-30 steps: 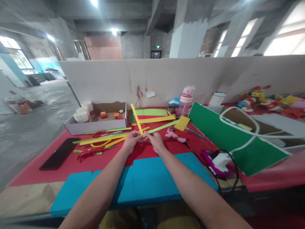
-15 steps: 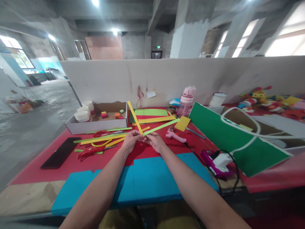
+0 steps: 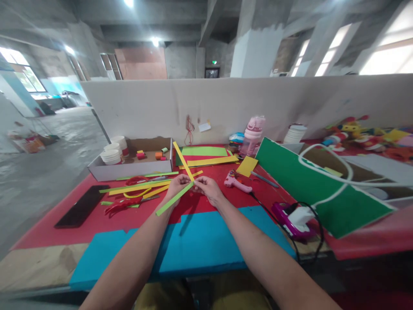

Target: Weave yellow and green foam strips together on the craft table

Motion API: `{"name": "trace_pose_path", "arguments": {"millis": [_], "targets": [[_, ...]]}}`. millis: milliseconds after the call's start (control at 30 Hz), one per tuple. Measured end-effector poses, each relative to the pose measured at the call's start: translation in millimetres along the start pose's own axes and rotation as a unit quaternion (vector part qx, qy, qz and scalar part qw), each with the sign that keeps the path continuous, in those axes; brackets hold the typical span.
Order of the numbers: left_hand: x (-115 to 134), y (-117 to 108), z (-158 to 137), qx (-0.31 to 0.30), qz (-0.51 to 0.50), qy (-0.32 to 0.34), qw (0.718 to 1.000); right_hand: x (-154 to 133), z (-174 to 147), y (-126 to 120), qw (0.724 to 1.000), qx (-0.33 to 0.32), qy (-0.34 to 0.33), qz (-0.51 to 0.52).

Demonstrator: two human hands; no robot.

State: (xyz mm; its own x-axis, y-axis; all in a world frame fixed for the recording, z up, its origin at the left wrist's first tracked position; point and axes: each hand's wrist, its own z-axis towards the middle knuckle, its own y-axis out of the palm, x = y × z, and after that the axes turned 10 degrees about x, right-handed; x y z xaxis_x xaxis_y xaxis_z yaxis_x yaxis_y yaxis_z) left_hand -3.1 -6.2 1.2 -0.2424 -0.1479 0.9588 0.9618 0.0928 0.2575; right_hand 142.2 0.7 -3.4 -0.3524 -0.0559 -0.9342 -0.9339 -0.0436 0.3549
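Observation:
My left hand (image 3: 179,186) is closed on a yellow paper strip (image 3: 183,159) and a light green paper strip (image 3: 174,199), near where they meet. The yellow strip points up and away to the left; the green one slants down toward me, passing in front of my left wrist. My right hand (image 3: 207,188) pinches the same joint from the right with its fingertips. Its grip hides the exact overlap of the strips. Left of my hands lie more yellow strips (image 3: 135,188) and red-handled scissors (image 3: 122,206) on the red table cover (image 3: 206,206).
A box (image 3: 132,172) with paper cups stands at the back left, a black phone-like slab (image 3: 79,207) before it. To the right are a pink glue gun (image 3: 238,182), a purple power socket (image 3: 295,224) with cables, and a leaning green board (image 3: 318,193). Blue foam sheet (image 3: 206,245) covers the front edge.
The green strip has swung from pointing up to the right over to pointing down to the left. The yellow strip and both hands stay almost in the same place.

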Motion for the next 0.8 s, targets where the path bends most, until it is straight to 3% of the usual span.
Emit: {"name": "trace_pose_path", "arguments": {"millis": [267,500,700,800], "targets": [[9,7,-10,-0.037,-0.026,-0.002,0.999,-2,0,3,0.998,0.03,-0.009,0.058],[7,7,-7,0.004,-0.019,-0.002,1.0,-4,-4,3,0.997,-0.032,0.023,0.073],[6,5,-7,-0.012,-0.016,-0.021,1.0,-5,-5,3,0.995,-0.029,0.017,0.091],[4,4,-8,-0.006,0.024,0.005,1.0,-2,-3,4,0.995,-0.012,0.008,0.096]]}}
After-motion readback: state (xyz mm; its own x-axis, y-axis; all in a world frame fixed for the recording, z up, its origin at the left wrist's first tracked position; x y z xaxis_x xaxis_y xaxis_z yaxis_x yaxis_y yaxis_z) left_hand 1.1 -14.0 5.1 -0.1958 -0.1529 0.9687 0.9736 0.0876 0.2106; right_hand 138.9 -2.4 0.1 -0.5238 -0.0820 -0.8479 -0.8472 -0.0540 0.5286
